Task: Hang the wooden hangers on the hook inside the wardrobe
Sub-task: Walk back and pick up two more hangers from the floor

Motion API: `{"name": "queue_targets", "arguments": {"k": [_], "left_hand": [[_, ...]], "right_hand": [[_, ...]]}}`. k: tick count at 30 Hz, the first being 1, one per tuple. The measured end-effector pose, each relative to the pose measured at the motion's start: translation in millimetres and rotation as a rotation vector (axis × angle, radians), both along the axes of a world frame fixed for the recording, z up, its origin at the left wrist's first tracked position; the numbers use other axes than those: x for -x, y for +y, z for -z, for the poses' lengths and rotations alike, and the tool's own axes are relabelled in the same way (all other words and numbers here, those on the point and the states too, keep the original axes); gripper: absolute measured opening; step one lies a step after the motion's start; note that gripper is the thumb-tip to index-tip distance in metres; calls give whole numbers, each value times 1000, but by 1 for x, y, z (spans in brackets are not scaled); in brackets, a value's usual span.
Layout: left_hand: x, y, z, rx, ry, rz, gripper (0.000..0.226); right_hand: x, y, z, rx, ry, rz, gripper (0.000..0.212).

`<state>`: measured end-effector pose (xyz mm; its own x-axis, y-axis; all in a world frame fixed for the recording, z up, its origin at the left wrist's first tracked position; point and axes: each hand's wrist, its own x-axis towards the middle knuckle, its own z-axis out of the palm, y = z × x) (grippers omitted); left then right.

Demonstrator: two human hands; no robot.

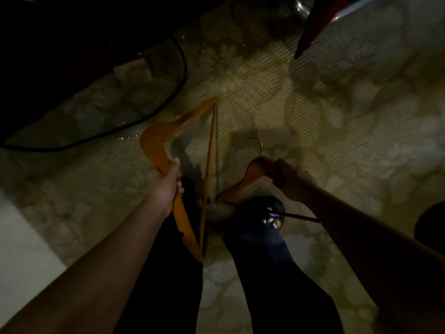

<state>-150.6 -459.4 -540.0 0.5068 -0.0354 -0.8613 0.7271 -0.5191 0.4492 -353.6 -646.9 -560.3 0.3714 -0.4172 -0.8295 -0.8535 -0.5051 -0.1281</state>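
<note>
The room is dim and I look down at a patterned carpet. My left hand (168,182) is shut around the shoulder of an orange wooden hanger (156,145), held above the floor with its bar running down toward my legs. My right hand (289,177) grips a second, darker wooden hanger (255,169) near its neck; its metal hook (255,143) points away from me. The two hangers almost meet near my feet. No wardrobe or wardrobe hook can be made out.
My legs in dark trousers and a dark shoe (267,220) stand below the hangers. A black cable (168,97) curves over the carpet at upper left beside dark furniture. A reddish pole-like thing (310,32) leans in at upper right. A pale surface (21,249) lies at lower left.
</note>
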Motion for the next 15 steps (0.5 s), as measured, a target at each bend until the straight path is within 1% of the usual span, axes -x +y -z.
{"name": "queue_targets", "arguments": {"k": [3,6,9,12,15], "left_hand": [[-5,13,-41,-20,-2,-71,22],[-13,18,-83,-30,-7,-107,19],[-20,17,-127,6,1,-106,22],[-25,13,-168,33,10,-116,25],[-34,16,-208,36,52,-97,14]], "right_hand": [[-15,10,-39,10,-76,109,42],[-37,17,-83,24,-120,202,35],[-59,21,-128,-2,-154,314,35],[-80,18,-169,-71,-167,366,40],[-96,13,-210,-111,-185,396,38]]}}
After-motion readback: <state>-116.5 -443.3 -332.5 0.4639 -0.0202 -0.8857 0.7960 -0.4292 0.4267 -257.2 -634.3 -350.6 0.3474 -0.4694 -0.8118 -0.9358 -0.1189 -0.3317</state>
